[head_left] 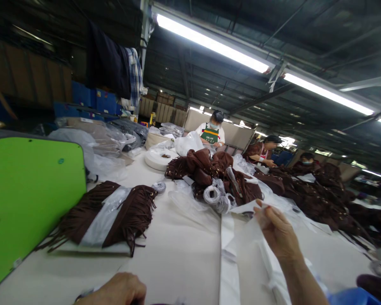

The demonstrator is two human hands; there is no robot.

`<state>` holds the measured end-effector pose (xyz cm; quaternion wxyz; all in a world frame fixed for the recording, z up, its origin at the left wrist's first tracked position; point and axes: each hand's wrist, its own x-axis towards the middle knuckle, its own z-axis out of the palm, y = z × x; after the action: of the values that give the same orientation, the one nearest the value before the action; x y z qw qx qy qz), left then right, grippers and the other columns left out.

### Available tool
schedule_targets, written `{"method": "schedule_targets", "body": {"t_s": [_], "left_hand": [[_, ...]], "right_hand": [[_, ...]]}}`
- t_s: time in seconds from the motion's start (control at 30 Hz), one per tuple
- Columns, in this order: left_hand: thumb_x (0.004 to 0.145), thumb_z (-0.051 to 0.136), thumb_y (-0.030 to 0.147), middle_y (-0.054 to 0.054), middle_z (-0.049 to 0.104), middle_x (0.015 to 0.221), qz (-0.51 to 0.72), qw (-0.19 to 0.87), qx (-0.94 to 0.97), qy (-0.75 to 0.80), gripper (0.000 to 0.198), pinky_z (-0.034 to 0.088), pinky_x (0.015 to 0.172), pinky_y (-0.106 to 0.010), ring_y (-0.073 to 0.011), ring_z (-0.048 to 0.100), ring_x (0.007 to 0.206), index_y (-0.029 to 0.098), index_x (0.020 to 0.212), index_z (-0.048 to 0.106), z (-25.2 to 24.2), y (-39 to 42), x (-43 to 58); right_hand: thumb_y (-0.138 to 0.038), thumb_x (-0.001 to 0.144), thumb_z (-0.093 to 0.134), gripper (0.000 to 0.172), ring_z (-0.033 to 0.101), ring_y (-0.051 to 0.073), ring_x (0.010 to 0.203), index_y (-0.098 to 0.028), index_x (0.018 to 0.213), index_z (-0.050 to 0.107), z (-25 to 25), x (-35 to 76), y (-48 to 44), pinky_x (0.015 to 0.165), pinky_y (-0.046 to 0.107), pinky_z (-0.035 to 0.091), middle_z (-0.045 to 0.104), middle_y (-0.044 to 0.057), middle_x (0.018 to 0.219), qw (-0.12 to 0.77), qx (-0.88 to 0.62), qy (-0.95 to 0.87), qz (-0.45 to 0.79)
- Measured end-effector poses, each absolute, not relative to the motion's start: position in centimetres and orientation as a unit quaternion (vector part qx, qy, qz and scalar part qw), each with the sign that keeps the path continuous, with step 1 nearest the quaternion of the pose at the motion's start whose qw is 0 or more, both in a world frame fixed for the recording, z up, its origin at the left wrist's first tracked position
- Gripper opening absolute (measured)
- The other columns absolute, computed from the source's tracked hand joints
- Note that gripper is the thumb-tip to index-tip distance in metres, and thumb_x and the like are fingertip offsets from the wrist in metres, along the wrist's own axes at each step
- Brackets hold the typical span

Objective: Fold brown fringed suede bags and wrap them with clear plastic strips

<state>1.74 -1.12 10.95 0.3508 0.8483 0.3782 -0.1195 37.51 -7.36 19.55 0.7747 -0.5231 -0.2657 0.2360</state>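
My right hand (277,231) is raised over the right side of the white table (180,254), its fingers pinched on a thin translucent white sheet (255,224). Low in the view, my left hand (120,290) is closed with its fingers curled under; whatever it may hold is hidden. A brown fringed bag (82,212) with a clear plastic band (106,216) round its middle lies to the left, beyond my left hand. Between my hands a long white strip (230,262) runs up the table toward a pile of brown bags (206,169).
A green panel (34,203) borders the table at left. White rolls (212,195) lie by the pile, with a larger roll (160,159) behind. More brown goods (317,199) cover the right side. Several people work beyond, one in a green apron (209,134).
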Motion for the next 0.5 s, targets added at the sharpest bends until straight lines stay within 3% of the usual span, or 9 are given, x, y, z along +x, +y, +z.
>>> {"method": "schedule_targets", "body": {"t_s": [0.17,0.27,0.37,0.43,0.5], "left_hand": [[0.063,0.057,0.032,0.002,0.048,0.061,-0.085,0.335,0.884,0.315,0.017,0.033,0.057,-0.023,-0.0159,0.047,0.067,0.018,0.066,0.064,10.1,-0.2,1.5],[0.058,0.057,0.033,0.004,0.038,0.051,-0.059,0.434,0.849,0.295,0.016,0.024,0.046,-0.021,-0.0122,0.039,0.055,0.017,0.058,0.058,9.7,0.1,1.0],[0.053,0.059,0.033,0.005,0.043,0.05,-0.018,0.584,0.761,0.281,0.019,0.022,0.044,-0.02,-0.0094,0.036,0.049,0.015,0.058,0.058,9.6,0.1,0.1],[0.052,0.061,0.033,0.004,0.049,0.052,0.021,0.654,0.707,0.27,0.023,0.025,0.046,-0.019,-0.0089,0.038,0.05,0.013,0.061,0.06,9.7,0.0,-0.5],[0.052,0.064,0.033,0.003,0.053,0.054,0.068,0.69,0.67,0.264,0.024,0.028,0.048,-0.019,-0.0089,0.04,0.051,0.012,0.064,0.062,10.1,-0.1,-1.1]], "right_hand": [[-0.038,0.044,0.084,0.034,0.049,0.007,0.044,-0.017,0.067,0.069,20.7,33.2,-8.2,0.042,0.021,0.04,0.068,0.004,0.067,0.703,-0.561,-0.338,0.278],[-0.035,0.052,0.079,0.035,0.043,0.004,0.04,-0.014,0.078,0.071,17.3,30.1,-8.2,0.04,0.018,0.032,0.065,0.003,0.061,0.616,-0.6,-0.36,0.361],[-0.031,0.06,0.071,0.04,0.042,0.003,0.038,-0.018,0.098,0.068,12.7,27.4,-8.2,0.04,0.018,0.032,0.069,0.002,0.073,0.532,-0.625,-0.381,0.426],[-0.029,0.058,0.069,0.044,0.043,0.003,0.037,-0.02,0.101,0.067,10.1,25.8,-8.2,0.039,0.019,0.032,0.071,0.002,0.081,0.498,-0.632,-0.38,0.456],[-0.028,0.057,0.072,0.043,0.051,0.007,0.046,-0.02,0.1,0.068,8.1,24.1,-8.3,0.043,0.02,0.037,0.071,0.002,0.085,0.485,-0.615,-0.39,0.484]]}}
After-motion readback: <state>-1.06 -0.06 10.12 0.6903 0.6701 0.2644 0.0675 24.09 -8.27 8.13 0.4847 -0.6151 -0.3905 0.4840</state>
